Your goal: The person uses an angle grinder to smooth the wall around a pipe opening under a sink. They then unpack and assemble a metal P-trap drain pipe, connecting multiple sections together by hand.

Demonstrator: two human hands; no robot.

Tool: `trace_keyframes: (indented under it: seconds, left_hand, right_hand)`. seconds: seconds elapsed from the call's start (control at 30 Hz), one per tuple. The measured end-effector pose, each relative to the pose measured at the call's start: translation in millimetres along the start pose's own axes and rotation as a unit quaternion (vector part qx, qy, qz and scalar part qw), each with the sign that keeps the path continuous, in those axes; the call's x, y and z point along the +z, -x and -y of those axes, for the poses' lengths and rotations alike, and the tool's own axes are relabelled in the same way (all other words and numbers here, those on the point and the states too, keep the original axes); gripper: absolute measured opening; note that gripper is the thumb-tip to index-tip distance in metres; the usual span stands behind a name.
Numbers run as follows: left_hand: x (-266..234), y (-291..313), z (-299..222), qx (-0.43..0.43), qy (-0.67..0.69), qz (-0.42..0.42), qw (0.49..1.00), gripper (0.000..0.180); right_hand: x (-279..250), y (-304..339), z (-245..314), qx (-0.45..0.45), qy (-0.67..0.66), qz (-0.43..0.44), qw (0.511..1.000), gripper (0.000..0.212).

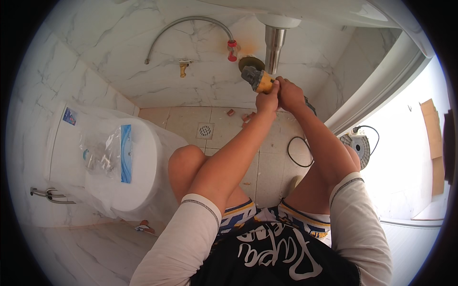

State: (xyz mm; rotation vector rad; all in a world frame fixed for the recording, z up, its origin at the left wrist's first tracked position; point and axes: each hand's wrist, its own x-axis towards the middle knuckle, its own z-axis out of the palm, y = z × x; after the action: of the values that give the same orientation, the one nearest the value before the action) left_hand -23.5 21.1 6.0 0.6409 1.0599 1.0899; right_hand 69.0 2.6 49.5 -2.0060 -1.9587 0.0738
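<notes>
Both my hands are wrapped round a yellow and dark grey angle grinder point(263, 81) in front of the marble-patterned wall. My left hand point(268, 99) grips it just behind the head, and my right hand point(290, 94) closes over its body a little farther back. The grinder's round disc point(251, 63) is at the wall, beside a metal drain pipe point(275, 46). Left of the disc, a red fitting point(232, 51) joins a braided hose point(191, 18) that arches to the left. A brown stain point(247, 46) marks the wall there. Whether the disc touches the wall, I cannot tell.
A brass tap point(183, 68) juts from the wall. To the left stands a plastic-wrapped toilet point(143, 164). The tiled floor holds a drain grate point(205, 130), broken reddish pieces point(247, 117) and a black cord point(289, 151). A cable reel point(359, 148) sits by the doorway at right.
</notes>
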Motion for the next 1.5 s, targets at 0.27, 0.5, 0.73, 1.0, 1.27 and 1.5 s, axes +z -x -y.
trace_keyframes:
  seconds: [0.27, 0.5, 0.73, 1.0, 1.27, 1.5]
  left_hand:
    - [-0.2, -4.6, 1.2, 0.004, -0.013, 0.001, 1.000, 0.063]
    - [1.7, 3.5, -3.2, 0.004, 0.015, 0.009, 1.000, 0.064]
    - [1.5, 1.1, -2.5, 0.003, 0.014, 0.006, 1.000, 0.064]
    - [1.6, -5.2, 2.5, 0.012, 0.026, 0.007, 1.000, 0.062]
    - [1.3, 4.3, -6.5, 0.031, 0.025, 0.000, 0.999, 0.077]
    - [-5.0, 7.5, -0.7, -0.013, -0.036, -0.013, 0.999, 0.071]
  right_hand:
    - [1.4, -2.2, -1.7, -0.009, 0.014, -0.003, 1.000, 0.040]
    - [1.0, -2.4, -0.8, -0.009, 0.014, -0.005, 1.000, 0.033]
    - [-0.4, -2.6, -0.1, -0.015, 0.022, -0.008, 1.000, 0.035]
    - [0.7, -4.0, -0.5, -0.015, 0.025, -0.010, 1.000, 0.035]
    - [-0.2, -7.6, 3.4, -0.013, 0.013, -0.020, 1.000, 0.033]
    - [4.1, 0.4, 1.9, -0.031, 0.027, 0.015, 0.999, 0.036]
